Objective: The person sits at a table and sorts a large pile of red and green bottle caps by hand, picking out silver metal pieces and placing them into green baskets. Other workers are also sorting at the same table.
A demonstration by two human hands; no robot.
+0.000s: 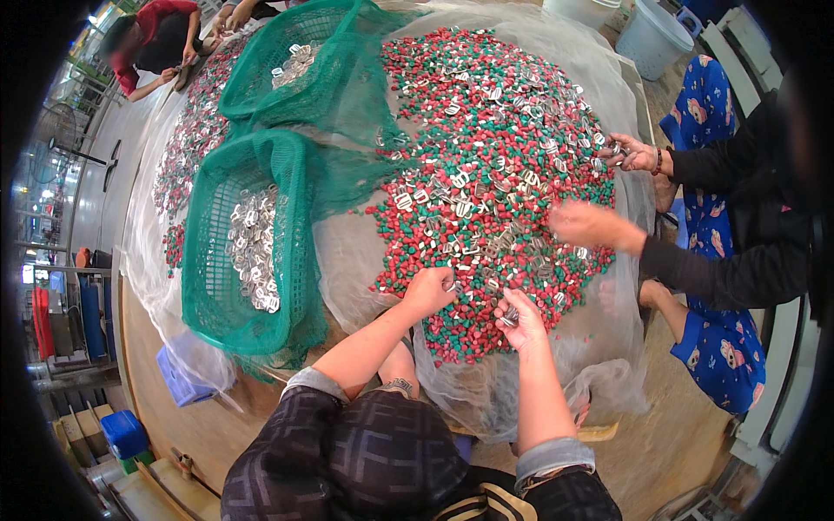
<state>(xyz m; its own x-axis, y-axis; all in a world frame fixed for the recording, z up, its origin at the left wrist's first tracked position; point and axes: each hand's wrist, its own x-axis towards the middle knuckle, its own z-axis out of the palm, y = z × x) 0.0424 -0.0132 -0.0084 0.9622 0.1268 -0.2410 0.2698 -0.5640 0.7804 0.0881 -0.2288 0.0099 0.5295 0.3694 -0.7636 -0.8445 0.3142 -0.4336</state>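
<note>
My left hand (428, 292) is closed at the near-left edge of a heap of small red, green and white pellets (452, 326); what its fingertips pinch, if anything, is too small to make out. A little to the right, my right hand (525, 322) curls around a few silvery metal buckles (510, 316), palm turned partly up. More flat metal buckles (463, 209) lie scattered through the heap. To the left of my hands, a green plastic basket (201, 308) lined with green netting holds a pile of loose buckles (254, 252).
A second green basket (233, 97) with buckles stands farther back. Pale mesh cloth (347, 252) lies under the heap. At the right, a co-worker's hands (599, 227) reach over it, one blurred. Another person (161, 43) works at the far left. Buckets (653, 39) stand at the back right.
</note>
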